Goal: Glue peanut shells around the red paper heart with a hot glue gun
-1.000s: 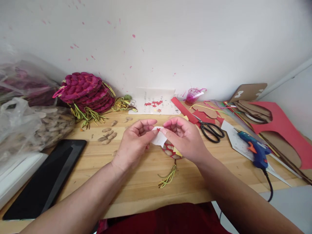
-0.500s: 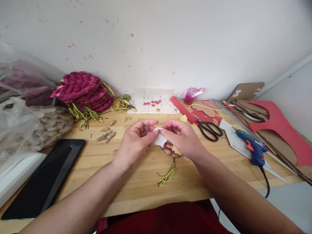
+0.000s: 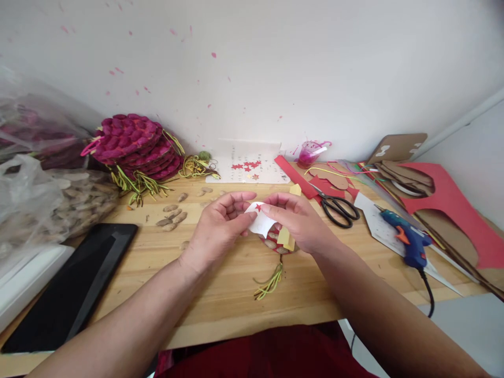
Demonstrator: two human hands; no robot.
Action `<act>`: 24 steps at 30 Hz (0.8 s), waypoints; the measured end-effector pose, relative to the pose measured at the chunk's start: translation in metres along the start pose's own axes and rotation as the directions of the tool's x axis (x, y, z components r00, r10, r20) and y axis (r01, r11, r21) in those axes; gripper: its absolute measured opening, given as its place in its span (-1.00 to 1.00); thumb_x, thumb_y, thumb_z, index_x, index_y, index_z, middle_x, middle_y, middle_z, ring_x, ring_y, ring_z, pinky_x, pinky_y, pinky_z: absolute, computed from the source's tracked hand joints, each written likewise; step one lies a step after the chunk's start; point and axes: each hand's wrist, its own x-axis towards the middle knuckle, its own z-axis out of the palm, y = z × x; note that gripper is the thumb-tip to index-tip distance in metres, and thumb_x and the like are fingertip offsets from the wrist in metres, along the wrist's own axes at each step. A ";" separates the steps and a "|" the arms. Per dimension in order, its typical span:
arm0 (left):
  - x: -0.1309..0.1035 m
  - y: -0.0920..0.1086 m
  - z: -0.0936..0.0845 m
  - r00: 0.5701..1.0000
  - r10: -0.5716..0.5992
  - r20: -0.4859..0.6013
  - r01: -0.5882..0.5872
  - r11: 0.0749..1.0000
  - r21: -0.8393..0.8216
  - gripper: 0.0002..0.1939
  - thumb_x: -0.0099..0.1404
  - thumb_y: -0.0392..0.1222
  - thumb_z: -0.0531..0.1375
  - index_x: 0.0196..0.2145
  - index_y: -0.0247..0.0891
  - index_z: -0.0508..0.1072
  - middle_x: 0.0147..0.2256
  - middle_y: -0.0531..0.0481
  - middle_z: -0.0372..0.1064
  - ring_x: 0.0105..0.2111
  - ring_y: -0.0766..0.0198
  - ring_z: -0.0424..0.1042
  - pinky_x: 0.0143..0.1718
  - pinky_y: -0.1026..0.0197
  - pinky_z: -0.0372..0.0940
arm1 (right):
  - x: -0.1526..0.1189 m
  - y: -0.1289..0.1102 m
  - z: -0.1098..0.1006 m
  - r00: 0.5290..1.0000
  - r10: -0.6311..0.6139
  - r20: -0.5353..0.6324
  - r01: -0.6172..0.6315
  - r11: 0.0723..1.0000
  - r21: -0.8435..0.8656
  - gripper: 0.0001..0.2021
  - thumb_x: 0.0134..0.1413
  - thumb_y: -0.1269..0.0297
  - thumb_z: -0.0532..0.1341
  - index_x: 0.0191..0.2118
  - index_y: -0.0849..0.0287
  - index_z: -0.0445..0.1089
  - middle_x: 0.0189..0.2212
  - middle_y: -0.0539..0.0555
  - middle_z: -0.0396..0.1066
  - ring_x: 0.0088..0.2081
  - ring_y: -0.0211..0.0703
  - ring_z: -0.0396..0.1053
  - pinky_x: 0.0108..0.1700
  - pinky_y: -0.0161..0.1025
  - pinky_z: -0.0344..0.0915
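Between my two hands is a small piece of white paper [image 3: 261,224] with a red star [image 3: 258,207] near its top edge. My left hand [image 3: 226,218] pinches the paper's left side between thumb and fingers. From the right, the thumb of my right hand [image 3: 297,218] presses at the star's edge, its fingers curled behind. Below the paper lies a red disc set with peanuts [image 3: 271,244], partly hidden by the paper and hand. A yellow paper strip [image 3: 286,239] stands across it, and a green-yellow tassel [image 3: 270,286] hangs from its near edge.
A blue glue gun [image 3: 409,241] and black-handled scissors [image 3: 338,210] lie at right. Loose peanuts [image 3: 172,216], a black tablet [image 3: 74,286] and a bag of peanuts [image 3: 82,197] are at left. Behind stand stacked purple discs [image 3: 134,144] and a white sheet with red stars [image 3: 224,170].
My right thumb has shifted slightly right and off the star, so more of the star and paper shows. My left hand has barely moved.
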 end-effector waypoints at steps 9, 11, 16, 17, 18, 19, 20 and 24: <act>0.001 -0.002 -0.001 0.999 0.004 -0.033 -0.005 1.000 -0.023 -0.54 0.02 -0.25 0.49 -0.08 -0.30 0.59 -0.29 -0.04 0.53 -0.40 0.35 0.42 -0.51 0.36 0.26 | 0.000 0.000 -0.004 0.999 0.052 0.014 -0.052 0.998 0.039 -0.67 0.05 0.01 0.43 -0.24 0.07 0.35 -0.60 -0.10 0.45 -0.72 -0.25 0.32 -0.74 -0.34 0.22; 0.001 -0.003 -0.001 1.000 0.011 -0.029 -0.012 1.000 -0.028 -0.54 0.02 -0.24 0.49 -0.08 -0.30 0.59 -0.28 -0.04 0.54 -0.39 0.35 0.43 -0.50 0.36 0.27 | 0.000 0.001 -0.004 0.999 0.031 0.014 -0.031 0.999 0.013 -0.69 0.07 0.03 0.42 -0.25 0.09 0.35 -0.60 -0.09 0.45 -0.71 -0.25 0.33 -0.72 -0.33 0.25; 0.000 -0.003 0.000 0.999 0.035 0.009 -0.035 0.999 0.017 -0.56 0.06 -0.25 0.47 -0.08 -0.31 0.57 -0.26 -0.05 0.55 -0.36 0.32 0.47 -0.43 0.32 0.36 | 0.002 0.006 -0.001 0.999 -0.044 0.003 0.044 0.998 -0.053 -0.71 0.09 0.07 0.42 -0.26 0.12 0.38 -0.59 -0.10 0.45 -0.72 -0.32 0.28 -0.72 -0.37 0.22; 0.000 -0.002 0.000 0.999 0.044 0.015 -0.045 0.998 0.036 -0.56 0.06 -0.26 0.46 -0.07 -0.31 0.56 -0.26 -0.05 0.55 -0.35 0.31 0.48 -0.42 0.31 0.38 | 0.002 0.007 -0.001 0.999 -0.045 -0.006 0.045 0.997 -0.059 -0.71 0.09 0.07 0.42 -0.25 0.12 0.38 -0.59 -0.10 0.45 -0.72 -0.32 0.28 -0.73 -0.37 0.21; 0.000 -0.002 0.001 0.998 0.054 0.022 -0.055 0.997 0.054 -0.56 0.07 -0.26 0.46 -0.07 -0.31 0.56 -0.26 -0.05 0.55 -0.34 0.30 0.48 -0.40 0.30 0.39 | 0.002 0.007 -0.001 0.999 -0.048 -0.018 0.047 0.997 -0.064 -0.71 0.10 0.06 0.41 -0.26 0.12 0.38 -0.59 -0.10 0.45 -0.72 -0.32 0.29 -0.72 -0.37 0.22; -0.001 -0.002 0.001 0.998 0.063 0.029 -0.065 0.996 0.068 -0.57 0.07 -0.27 0.45 -0.07 -0.30 0.56 -0.26 -0.05 0.54 -0.34 0.30 0.48 -0.39 0.29 0.39 | 0.002 0.008 0.000 0.998 -0.058 -0.032 0.055 0.996 -0.072 -0.72 0.12 0.06 0.40 -0.27 0.12 0.39 -0.59 -0.10 0.45 -0.72 -0.33 0.29 -0.71 -0.38 0.23; -0.001 -0.003 0.001 0.997 0.070 0.035 -0.073 0.994 0.078 -0.58 0.08 -0.27 0.44 -0.07 -0.30 0.56 -0.27 -0.04 0.54 -0.34 0.30 0.48 -0.38 0.29 0.39 | 0.002 0.008 0.000 0.997 -0.067 -0.044 0.064 0.995 -0.081 -0.74 0.13 0.08 0.39 -0.29 0.13 0.38 -0.59 -0.10 0.45 -0.72 -0.34 0.28 -0.71 -0.38 0.23; -0.002 -0.004 0.001 0.995 0.085 0.053 -0.089 0.993 0.082 -0.60 0.10 -0.28 0.42 -0.07 -0.30 0.55 -0.32 0.01 0.52 -0.39 0.34 0.46 -0.38 0.29 0.38 | 0.002 0.009 0.001 0.998 -0.040 -0.055 0.035 0.996 -0.085 -0.77 0.19 0.09 0.34 -0.30 0.11 0.36 -0.62 -0.11 0.43 -0.75 -0.32 0.26 -0.76 -0.40 0.15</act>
